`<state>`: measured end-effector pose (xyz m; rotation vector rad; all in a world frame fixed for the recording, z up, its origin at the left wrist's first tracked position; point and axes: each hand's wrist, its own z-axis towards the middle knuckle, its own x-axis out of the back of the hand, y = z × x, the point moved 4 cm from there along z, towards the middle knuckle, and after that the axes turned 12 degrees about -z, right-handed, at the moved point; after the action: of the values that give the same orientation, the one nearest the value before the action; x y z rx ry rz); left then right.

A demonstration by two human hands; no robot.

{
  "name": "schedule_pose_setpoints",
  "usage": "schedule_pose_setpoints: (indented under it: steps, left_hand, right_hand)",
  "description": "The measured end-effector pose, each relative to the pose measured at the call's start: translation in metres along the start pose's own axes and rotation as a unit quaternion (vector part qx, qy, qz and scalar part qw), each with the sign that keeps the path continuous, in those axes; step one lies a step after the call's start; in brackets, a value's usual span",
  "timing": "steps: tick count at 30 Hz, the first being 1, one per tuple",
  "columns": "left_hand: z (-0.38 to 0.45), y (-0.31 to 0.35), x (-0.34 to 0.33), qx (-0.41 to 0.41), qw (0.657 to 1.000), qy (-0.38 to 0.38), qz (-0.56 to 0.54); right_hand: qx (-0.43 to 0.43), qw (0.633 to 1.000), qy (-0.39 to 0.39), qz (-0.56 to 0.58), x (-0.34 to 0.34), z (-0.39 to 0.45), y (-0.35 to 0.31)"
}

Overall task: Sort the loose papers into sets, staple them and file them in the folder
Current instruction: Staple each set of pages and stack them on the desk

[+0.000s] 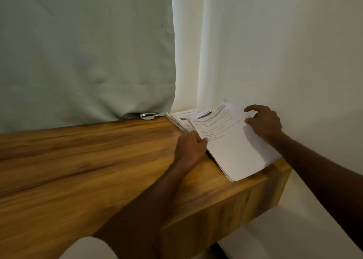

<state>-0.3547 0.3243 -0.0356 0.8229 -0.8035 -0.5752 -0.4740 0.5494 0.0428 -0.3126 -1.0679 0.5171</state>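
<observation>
At the two-o'clock corner of a wooden desk (82, 160), against a pale wall (294, 52): one stack of loose papers (233, 150), printed text on the upper sheets, lower half of the top page blank. Near edge of the stack overhangs the desk's right end. Further sheets (183, 117) fan out from beneath it toward eleven o'clock, flat on the wood, their far edges touching the white curtain (186, 62).

Left hand (189, 147): at nine o'clock of the stack, knuckles up, fingers curled over the stack's left edge, thumb tip on the top page. Grasping the papers.

Right hand (264, 121): at two o'clock of the stack, fingers bent, fingertips and thumb pinching the far right edge of the upper sheets, which lift and curve slightly there. Forearm crosses the stack's right corner and hides it.

Surroundings: grey-green cloth (84, 52) hangs behind the desk at twelve o'clock, its hem resting on the desk's back edge. Small shiny metallic object (148, 116) peeks out under that hem, just beside the fanned sheets; possibly a clip or a handle, too blurred to identify. Rounded white shape (88, 249) at six o'clock, cut off by the frame, partly overlapping the left forearm.
</observation>
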Motion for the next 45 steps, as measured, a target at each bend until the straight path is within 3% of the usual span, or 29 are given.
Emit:
schedule_pose_setpoints:
  steps: [6,9,13,18,21,23,25,42,45]
  left_hand:
    - [0.009,-0.013,-0.008,-0.001,0.999,-0.023,0.025]
    - [0.009,-0.014,-0.009,-0.003,0.999,-0.028,0.043]
    - [0.009,-0.014,-0.009,-0.006,0.997,-0.032,0.072]
    - [0.006,-0.011,-0.009,-0.016,0.996,-0.036,0.081]
    - [0.007,-0.012,-0.01,-0.014,0.994,-0.042,0.101]
    - [0.007,-0.013,-0.011,-0.007,0.993,-0.042,0.113]
    - [0.007,-0.015,-0.011,-0.005,0.992,-0.044,0.122]
    - [0.006,-0.014,-0.014,0.002,0.987,-0.057,0.149]
    - [0.005,-0.014,-0.012,-0.003,0.99,-0.052,0.133]
  right_hand:
    - [0.063,0.986,-0.014,-0.151,-0.018,0.011,0.003]
    - [0.111,0.955,-0.037,-0.274,-0.028,0.005,-0.007]
    - [0.157,0.91,0.008,-0.383,-0.035,-0.008,-0.022]
    - [0.24,0.925,0.009,-0.295,-0.049,-0.011,-0.025]
    - [0.215,0.942,-0.102,-0.236,-0.064,-0.006,-0.014]
    - [0.205,0.931,-0.18,-0.244,-0.076,-0.005,-0.004]
    - [0.216,0.919,-0.203,-0.261,-0.086,-0.005,0.004]
    - [0.208,0.926,-0.196,-0.248,-0.1,-0.004,0.015]
    - [0.222,0.929,-0.145,-0.258,-0.089,-0.004,0.008]
